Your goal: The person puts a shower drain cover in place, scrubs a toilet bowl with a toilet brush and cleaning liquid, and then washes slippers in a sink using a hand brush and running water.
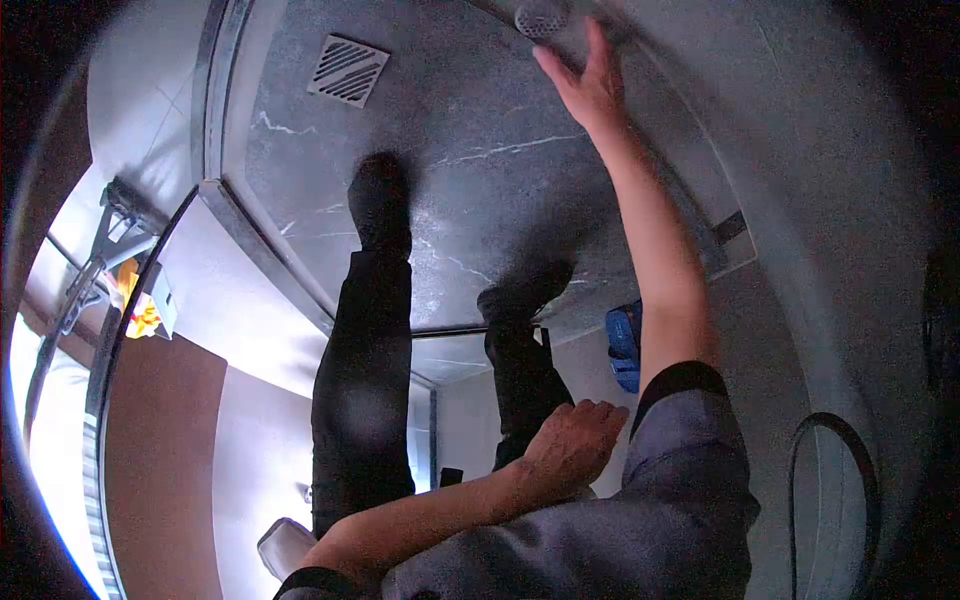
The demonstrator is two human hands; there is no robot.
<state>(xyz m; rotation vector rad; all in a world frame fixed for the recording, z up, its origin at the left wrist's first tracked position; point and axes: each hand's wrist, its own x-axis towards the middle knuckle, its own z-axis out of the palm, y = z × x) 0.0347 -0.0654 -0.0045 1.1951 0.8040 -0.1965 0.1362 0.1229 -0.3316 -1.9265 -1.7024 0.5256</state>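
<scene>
Head: two hands (594, 95) (572, 445), one showerhead (541, 19), one grate (348, 71).

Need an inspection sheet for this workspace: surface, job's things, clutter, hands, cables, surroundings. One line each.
Surface: grey floor with pale veins; square drain set in it.
Job's things: perforated disc at the top edge of the view.
Clutter: blue slipper right of centre; yellow item at left, too unclear to identify.
Hands: right hand open beside the perforated disc, contact unclear; left hand across the body, fingers curled, nothing seen in it.
Cables: black loop at right; cable or hose, can't tell.
Surroundings: brown panel at left, bright light beyond it; right side dim.
</scene>
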